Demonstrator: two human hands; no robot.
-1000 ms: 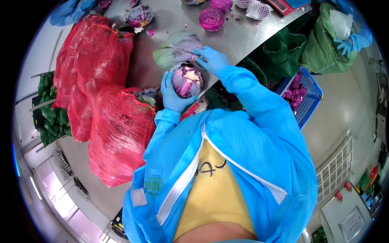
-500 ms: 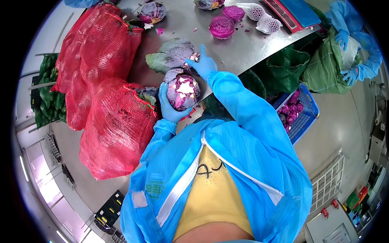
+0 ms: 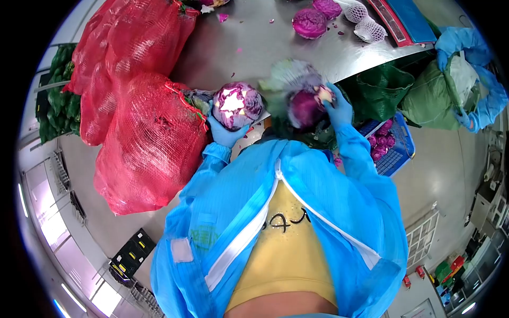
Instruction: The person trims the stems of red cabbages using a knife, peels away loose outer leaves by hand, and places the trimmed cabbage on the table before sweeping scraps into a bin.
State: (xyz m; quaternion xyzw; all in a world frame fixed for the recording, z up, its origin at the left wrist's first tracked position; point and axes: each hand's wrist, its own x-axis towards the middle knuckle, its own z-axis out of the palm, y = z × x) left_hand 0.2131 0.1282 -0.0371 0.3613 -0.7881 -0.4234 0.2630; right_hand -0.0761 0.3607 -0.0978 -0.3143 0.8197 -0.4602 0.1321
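My left hand (image 3: 227, 131) is wrapped round the lower left side of a red cabbage (image 3: 251, 105), whose pale cut base faces up at the table's edge. Off to the right, my right hand (image 3: 339, 108) grips loose outer cabbage leaves (image 3: 305, 108) by their whitish stem end. Motion blurs these leaves, which hang beyond the table edge, over dark green bagging. Both hands wear blue gloves.
Red mesh sacks (image 3: 151, 143) crowd the left side. On the metal table (image 3: 249, 47) lie peeled purple cabbages (image 3: 309, 24), white foam nets (image 3: 370, 31) and scraps. A green bag (image 3: 379, 87) and blue crate (image 3: 398, 155) of cabbages stand right, near another person's blue sleeve (image 3: 480, 85).
My right hand has lifted the leaves off the table and carried them right, past its edge. My left hand still holds the cabbage, slightly further left in view.
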